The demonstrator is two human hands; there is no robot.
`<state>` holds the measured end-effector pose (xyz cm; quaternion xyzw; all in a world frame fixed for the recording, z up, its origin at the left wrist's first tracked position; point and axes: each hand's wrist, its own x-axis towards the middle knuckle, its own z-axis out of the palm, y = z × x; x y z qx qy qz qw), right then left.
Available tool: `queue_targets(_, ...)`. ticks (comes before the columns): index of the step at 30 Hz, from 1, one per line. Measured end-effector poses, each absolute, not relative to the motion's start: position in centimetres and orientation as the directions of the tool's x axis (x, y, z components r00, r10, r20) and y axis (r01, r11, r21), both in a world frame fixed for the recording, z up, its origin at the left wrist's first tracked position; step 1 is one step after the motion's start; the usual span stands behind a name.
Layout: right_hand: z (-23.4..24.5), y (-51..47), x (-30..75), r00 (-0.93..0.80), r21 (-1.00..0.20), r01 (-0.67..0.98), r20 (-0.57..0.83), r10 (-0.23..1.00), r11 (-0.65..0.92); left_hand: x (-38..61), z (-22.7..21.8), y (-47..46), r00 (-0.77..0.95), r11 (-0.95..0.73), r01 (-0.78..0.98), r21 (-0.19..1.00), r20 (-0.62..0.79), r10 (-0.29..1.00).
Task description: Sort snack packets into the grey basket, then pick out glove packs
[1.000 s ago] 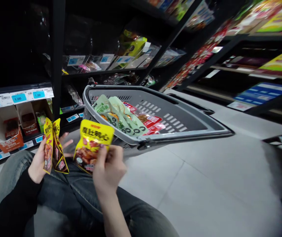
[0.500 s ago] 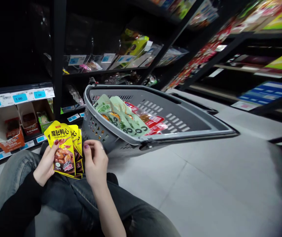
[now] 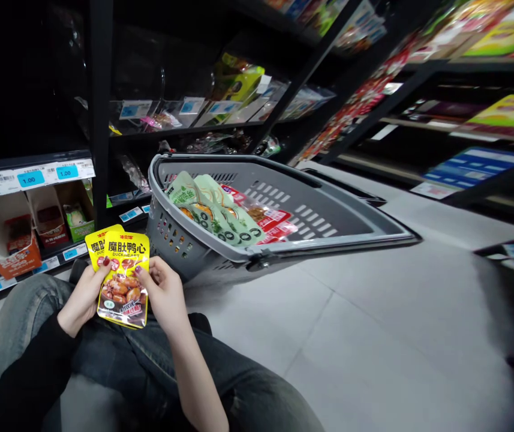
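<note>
Yellow snack packets (image 3: 124,288) printed "DUCKHEART" are held up over my lap, overlapping like a small fan. My left hand (image 3: 81,297) is closed on their left side, its thumb lying across the front. At the right edge, my right hand (image 3: 165,291) pinches the front packet between thumb and fingers. How many packets lie behind is hidden. Just beyond my hands stands a grey shopping basket (image 3: 203,249), holding green packets (image 3: 221,210) and red packets (image 3: 272,222).
Dark shelves with blue price tags (image 3: 30,176) rise at the left, with an orange carton (image 3: 11,249) and other small boxes low down. More stocked shelves stand at the right, including yellow packs (image 3: 504,111). Pale floor tiles (image 3: 351,318) stretch right of my knees.
My right hand has moved left from beside the packets and now grips the front one. The fanned packets are bunched closer together, and the view has shifted slightly.
</note>
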<state>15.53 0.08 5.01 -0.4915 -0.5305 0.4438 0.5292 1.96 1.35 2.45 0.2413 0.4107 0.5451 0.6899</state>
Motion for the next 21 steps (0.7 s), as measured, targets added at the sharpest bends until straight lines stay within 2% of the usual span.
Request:
queue_targets(7, 5.3, -0.1, 15.8, 0.060, -0.967, -0.188, 0.166, 0.984, 0.174, 1.2, 3.6, 1.7, 0.038, 0.254, -0.584, 0.771, -0.286, 0.957)
queue_targets(13, 6.1, -0.7, 16.5, 0.084, -0.958, -0.197, 0.196, 0.977, 0.209, 1.2, 3.8, 1.7, 0.042, 0.240, -0.562, 0.791, -0.263, 0.964)
queue_targets(16, 6.7, -0.8, 16.5, 0.085, -0.942, -0.269, 0.182, 0.980, 0.199, 1.3, 3.6, 1.7, 0.059, 0.246, -0.551, 0.797, -0.257, 0.965)
queue_targets(18, 7.2, -1.0, 16.4, 0.023, -0.917, -0.379, 0.127, 0.992, 0.126, 1.3, 3.6, 1.6, 0.060, 0.250, -0.537, 0.806, -0.259, 0.964)
queue_targets(21, 7.6, -1.4, 16.4, -0.240, -0.816, -0.569, 0.043, 0.970, -0.105, 1.3, 3.6, 1.7, 0.035, 0.261, -0.527, 0.809, -0.286, 0.958)
